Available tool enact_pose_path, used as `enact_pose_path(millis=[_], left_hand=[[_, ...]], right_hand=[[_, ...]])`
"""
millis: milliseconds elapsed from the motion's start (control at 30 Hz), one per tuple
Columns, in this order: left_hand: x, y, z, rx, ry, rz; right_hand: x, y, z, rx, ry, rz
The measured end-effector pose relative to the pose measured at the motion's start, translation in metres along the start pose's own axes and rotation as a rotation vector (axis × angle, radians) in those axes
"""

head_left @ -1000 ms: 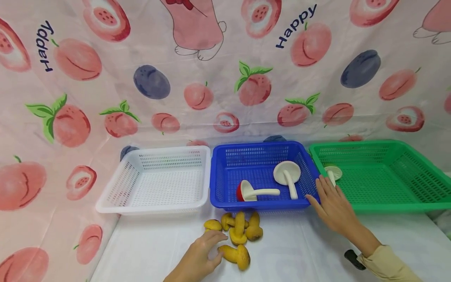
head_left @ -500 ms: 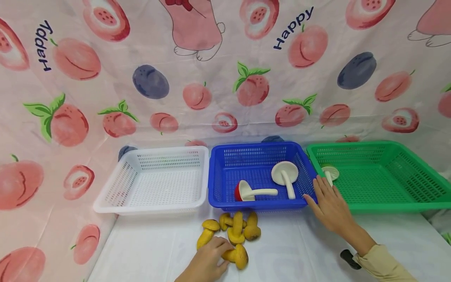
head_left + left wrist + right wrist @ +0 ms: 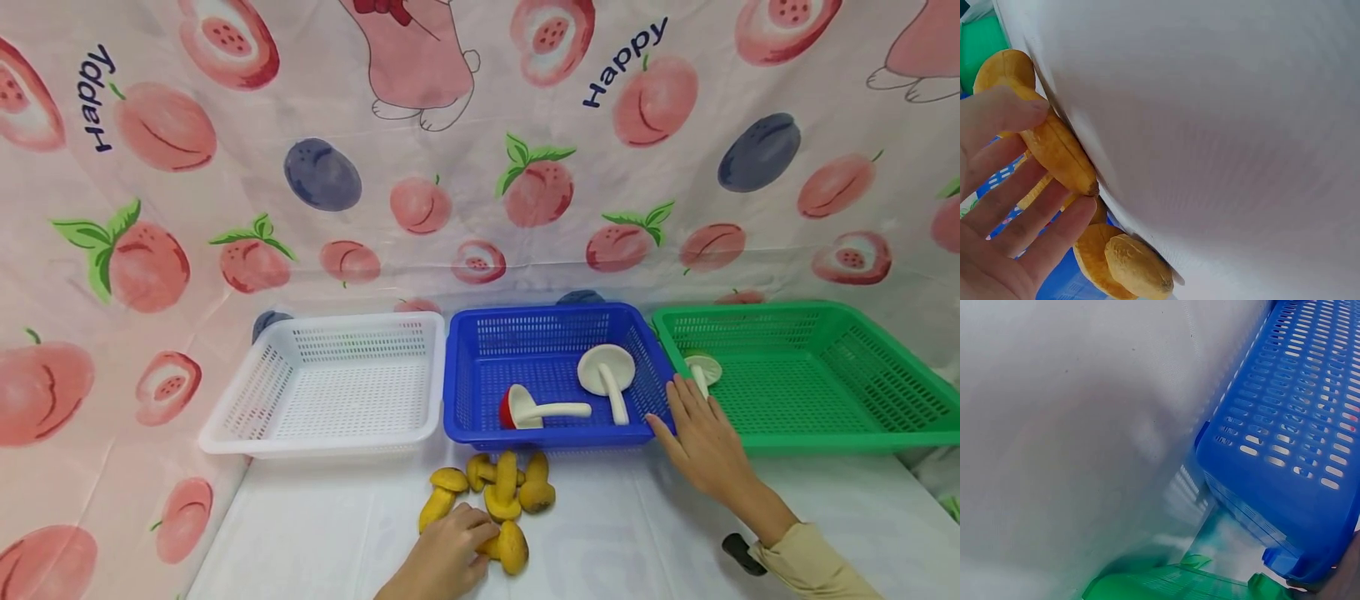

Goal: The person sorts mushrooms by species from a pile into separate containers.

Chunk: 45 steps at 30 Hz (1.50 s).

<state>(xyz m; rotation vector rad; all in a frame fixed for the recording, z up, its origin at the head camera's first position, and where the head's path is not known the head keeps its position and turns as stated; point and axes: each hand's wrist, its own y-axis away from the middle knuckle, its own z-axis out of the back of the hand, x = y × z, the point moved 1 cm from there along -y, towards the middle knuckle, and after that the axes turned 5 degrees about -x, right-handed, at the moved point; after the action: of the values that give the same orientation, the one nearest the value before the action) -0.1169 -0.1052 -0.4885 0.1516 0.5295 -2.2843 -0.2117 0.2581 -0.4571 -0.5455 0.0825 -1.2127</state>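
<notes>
My left hand (image 3: 446, 546) pinches a yellow toy mushroom (image 3: 512, 547) by its stem, low over the white table. In the left wrist view, the thumb lies across the stem of this mushroom (image 3: 1063, 153), with the fingers on the far side. Several more yellow mushrooms lie close by: one mushroom (image 3: 442, 492) just beyond the hand, the others in a cluster (image 3: 504, 492) before the blue basket. My right hand (image 3: 708, 442) rests with fingers extended where the blue basket (image 3: 551, 437) and green basket (image 3: 825, 440) meet.
Inside the blue basket are a red-and-white ladle (image 3: 525, 408) and a white ladle (image 3: 607, 375). The green basket holds a small green-and-white ladle (image 3: 703, 368). At left stands a white basket (image 3: 322, 446). A black object (image 3: 742, 554) lies by the right sleeve.
My left hand has moved right and closed its thumb and fingers on the nearest mushroom's stem. The right hand stays at the basket rims.
</notes>
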Motion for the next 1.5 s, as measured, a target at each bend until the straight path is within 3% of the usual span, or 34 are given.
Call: enact_pose_path(millis=[433, 667, 933, 1200, 1500], left_hand=[[-0.002, 0.005, 0.004, -0.103, 0.066, -0.005], [-0.004, 0.004, 0.021, -0.159, 0.094, 0.049], [0.003, -0.004, 0.042, -0.339, 0.063, 0.045], [0.012, -0.008, 0.061, -0.371, 0.043, 0.143], [0.023, -0.018, 0.076, -0.421, 0.040, 0.164]], right_hand=[[0.001, 0.000, -0.001, -0.021, -0.003, -0.004], [0.002, 0.001, -0.001, -0.013, 0.002, -0.009], [0.002, 0.000, -0.001, -0.026, 0.004, -0.004], [0.001, 0.001, -0.002, -0.036, 0.000, -0.006], [0.002, 0.001, -0.001, -0.031, 0.007, -0.010]])
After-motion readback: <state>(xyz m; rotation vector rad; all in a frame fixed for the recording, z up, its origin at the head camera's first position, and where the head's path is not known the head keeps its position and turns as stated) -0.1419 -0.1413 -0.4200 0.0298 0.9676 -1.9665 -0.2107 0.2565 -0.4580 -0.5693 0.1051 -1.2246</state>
